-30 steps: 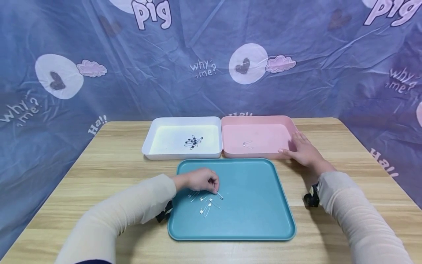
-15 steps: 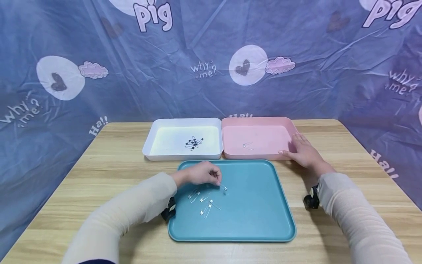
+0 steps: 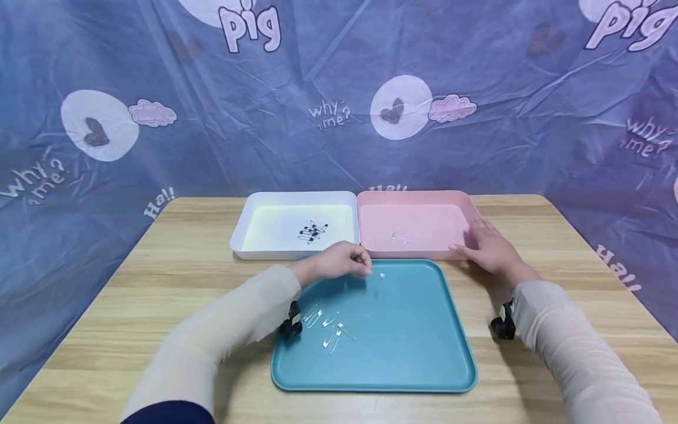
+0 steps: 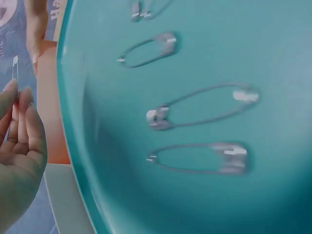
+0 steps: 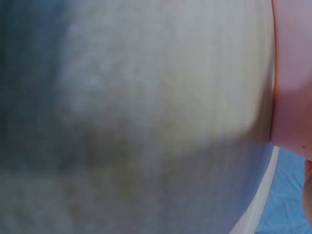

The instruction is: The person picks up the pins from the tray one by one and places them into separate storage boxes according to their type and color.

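Observation:
My left hand (image 3: 341, 260) pinches a silver safety pin (image 4: 15, 70) between thumb and fingertips, above the far edge of the teal tray (image 3: 408, 353). Several silver safety pins (image 3: 332, 340) lie on that tray's left part; the left wrist view shows some of them (image 4: 202, 109) close up. My right hand (image 3: 489, 247) rests on the near right corner of the pink box (image 3: 424, 254), thumb on the front rim and fingers along the side. Inside the pink box are a few silver safety pins (image 3: 399, 237). In the right wrist view only a sliver of the hand (image 5: 307, 190) shows.
Left of the pink box stands a white box (image 3: 275, 254) with several black-headed safety pins (image 3: 312, 231) in it. Both boxes stand behind the teal tray on a wooden table (image 3: 175, 265). A blue printed cloth (image 3: 238, 141) hangs behind the table.
My left hand has lifted a silver safety pin off the teal tray and carried it away from me and slightly right, towards the pink box. The right hand has stayed on the pink box.

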